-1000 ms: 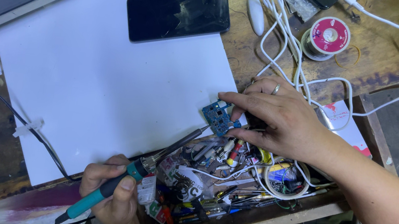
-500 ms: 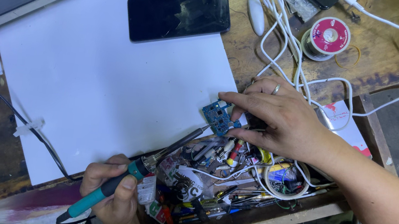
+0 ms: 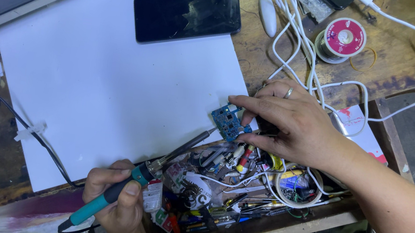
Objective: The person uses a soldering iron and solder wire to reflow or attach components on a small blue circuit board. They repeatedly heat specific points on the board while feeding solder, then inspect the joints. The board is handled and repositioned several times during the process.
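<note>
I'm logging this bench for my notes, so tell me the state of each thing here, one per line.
Left hand: gripping the soldering iron.
Soldering iron: tip aimed toward the board, not touching it.
Right hand: fingers pinning the blue circuit board.
Blue circuit board: flat on the white sheet's edge.
Phone: screen dark, face up.
Solder spool: lying flat.

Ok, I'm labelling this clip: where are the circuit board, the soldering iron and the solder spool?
circuit board (image 3: pixel 227 123), head view, middle of its blue face.
soldering iron (image 3: pixel 99 205), head view, teal handle.
solder spool (image 3: pixel 344 37), head view, red top label.
</note>
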A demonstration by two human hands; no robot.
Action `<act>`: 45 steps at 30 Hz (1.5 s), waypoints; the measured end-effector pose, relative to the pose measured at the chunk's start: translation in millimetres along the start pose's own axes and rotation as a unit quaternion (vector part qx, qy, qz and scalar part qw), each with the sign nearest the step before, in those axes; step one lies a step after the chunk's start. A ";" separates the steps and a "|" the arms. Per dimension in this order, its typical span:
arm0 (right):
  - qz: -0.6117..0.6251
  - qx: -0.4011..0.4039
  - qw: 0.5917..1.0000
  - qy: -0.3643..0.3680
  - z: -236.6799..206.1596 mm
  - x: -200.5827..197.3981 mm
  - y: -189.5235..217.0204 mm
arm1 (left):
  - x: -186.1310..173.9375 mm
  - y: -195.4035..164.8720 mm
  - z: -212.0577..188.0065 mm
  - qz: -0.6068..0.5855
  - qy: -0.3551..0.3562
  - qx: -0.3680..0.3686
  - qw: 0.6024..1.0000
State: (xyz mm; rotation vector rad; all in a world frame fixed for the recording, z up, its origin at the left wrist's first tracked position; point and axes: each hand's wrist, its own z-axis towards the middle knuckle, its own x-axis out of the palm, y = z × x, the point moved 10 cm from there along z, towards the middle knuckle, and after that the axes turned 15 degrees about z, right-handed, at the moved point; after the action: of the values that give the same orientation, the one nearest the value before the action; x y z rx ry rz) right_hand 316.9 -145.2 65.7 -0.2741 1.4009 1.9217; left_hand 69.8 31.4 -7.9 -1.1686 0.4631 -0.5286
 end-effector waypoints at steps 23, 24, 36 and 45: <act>-0.002 -0.002 1.000 -0.001 0.0 0.1 -0.4 | -0.3 2.4 -1.7 0.004 -0.002 -0.017 1.000; 0.000 -0.002 1.000 -0.001 -0.3 0.3 0.0 | -0.7 2.7 -2.0 0.001 -0.004 -0.019 1.000; -0.001 0.000 1.000 -0.001 0.1 0.2 0.2 | 0.5 1.9 -1.3 -0.005 0.000 -0.014 1.000; -0.006 -0.001 1.000 -0.002 0.0 0.6 0.3 | -2.4 5.2 -3.9 0.000 -0.011 -0.026 1.000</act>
State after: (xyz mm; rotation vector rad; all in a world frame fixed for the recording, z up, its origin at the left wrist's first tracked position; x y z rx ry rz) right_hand 316.3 -145.0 65.5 -0.2786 1.3931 1.9131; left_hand 66.4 31.6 -13.9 -1.2232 0.4611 -0.5064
